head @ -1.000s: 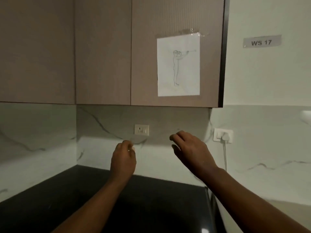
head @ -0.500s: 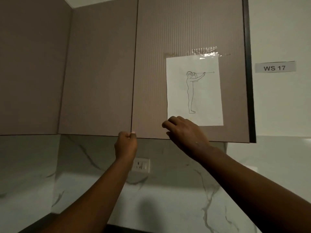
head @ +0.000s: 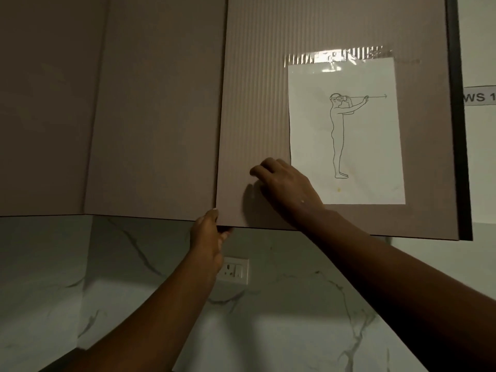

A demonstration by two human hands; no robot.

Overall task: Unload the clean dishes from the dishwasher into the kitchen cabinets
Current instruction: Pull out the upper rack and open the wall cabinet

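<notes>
- Plain cabinet doors [head: 112,116] are sitting closed at left, above the marble backsplash [head: 80,277].
- Left hand [head: 208,237] is gripping the bottom corner of the ribbed cabinet door [head: 255,103], fingers curling under its edge.
- Wall socket [head: 236,270] is showing just beside that wrist.
- Right hand [head: 284,187] is resting on the door face, fingers loosely bent and close together.
- Taped paper sheet [head: 346,130] is hanging right of it.

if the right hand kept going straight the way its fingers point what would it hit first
The right hand points up and left, close against the ribbed cabinet door. It would likely meet that door's face first; it may already be touching, depth is unclear.
</notes>
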